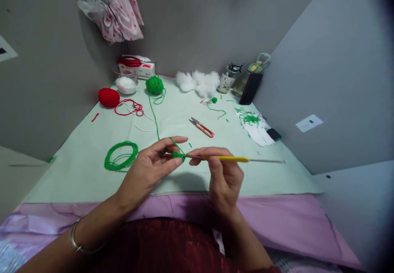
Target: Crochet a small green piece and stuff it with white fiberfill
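Between the thumb and fingers of my left hand (154, 162) is a small green crochet piece (177, 155), with green yarn running up over the raised index finger. My right hand (223, 174) grips a crochet hook (232, 158) by its yellow handle; one metal end meets the crochet piece, the other points right. From the left hand the yarn leads back to a green yarn ball (154, 85). Orange-handled thread snips (201, 127) lie beyond the hands. Left of my left hand rests a loose coil of green yarn (121, 156).
A red yarn ball (108, 97), a white yarn ball (126, 85) and a box (141, 68) stand at the back left. White stuffing (198, 83) sits at the back, near a pen holder (227, 80), a bottle (243, 85) and a phone (251, 89). Green scraps (250, 119) lie on white tissue (260, 135).
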Action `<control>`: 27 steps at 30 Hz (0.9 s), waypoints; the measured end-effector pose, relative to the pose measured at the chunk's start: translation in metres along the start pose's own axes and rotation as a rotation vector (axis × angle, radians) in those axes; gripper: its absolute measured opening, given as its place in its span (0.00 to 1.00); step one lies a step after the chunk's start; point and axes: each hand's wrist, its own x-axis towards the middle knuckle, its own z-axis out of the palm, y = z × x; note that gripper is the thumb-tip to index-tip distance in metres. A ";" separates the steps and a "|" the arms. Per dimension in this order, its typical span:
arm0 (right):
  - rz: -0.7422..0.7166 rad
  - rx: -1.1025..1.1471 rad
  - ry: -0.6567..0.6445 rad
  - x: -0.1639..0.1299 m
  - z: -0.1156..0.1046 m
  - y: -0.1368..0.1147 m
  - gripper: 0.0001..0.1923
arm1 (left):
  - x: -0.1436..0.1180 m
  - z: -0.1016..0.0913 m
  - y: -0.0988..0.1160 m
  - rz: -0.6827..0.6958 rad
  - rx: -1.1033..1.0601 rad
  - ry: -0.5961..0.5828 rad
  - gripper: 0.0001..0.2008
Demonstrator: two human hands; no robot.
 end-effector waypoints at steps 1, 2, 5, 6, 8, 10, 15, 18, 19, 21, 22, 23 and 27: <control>-0.065 -0.070 -0.016 -0.002 0.000 -0.001 0.12 | -0.001 0.001 0.001 0.017 0.037 0.023 0.17; -0.133 -0.129 -0.036 -0.003 0.000 -0.001 0.13 | -0.001 0.002 0.001 0.042 0.076 0.048 0.17; -0.299 -0.219 -0.085 -0.005 0.001 0.000 0.14 | -0.003 0.005 0.001 0.124 0.192 0.119 0.18; -0.309 -0.212 -0.085 -0.004 0.001 0.000 0.14 | -0.004 0.005 0.001 0.136 0.210 0.128 0.18; -0.236 -0.133 -0.051 -0.003 0.003 -0.001 0.13 | -0.004 0.004 0.001 0.129 0.202 0.112 0.19; -0.097 -0.020 0.004 -0.002 0.004 -0.002 0.13 | -0.004 0.002 0.001 0.100 0.165 0.068 0.20; -0.026 -0.002 0.017 0.000 0.003 -0.004 0.13 | -0.001 0.000 0.003 0.074 0.142 0.020 0.22; -0.152 -0.116 -0.037 -0.002 0.002 -0.002 0.14 | -0.001 0.002 0.003 0.100 0.205 0.043 0.22; -0.204 -0.151 -0.058 -0.003 0.001 -0.001 0.14 | -0.002 0.003 0.003 0.117 0.233 0.064 0.21; -0.302 -0.205 -0.090 -0.004 0.001 0.001 0.14 | -0.003 0.006 0.003 0.171 0.290 0.114 0.20; -0.337 -0.218 -0.094 -0.004 0.001 0.002 0.14 | -0.004 0.007 0.003 0.205 0.316 0.138 0.19; -0.355 -0.217 -0.089 -0.004 0.001 0.002 0.14 | -0.005 0.007 0.003 0.245 0.340 0.159 0.19; -0.284 -0.131 -0.052 -0.004 0.000 0.002 0.15 | -0.006 0.009 0.003 0.349 0.375 0.164 0.14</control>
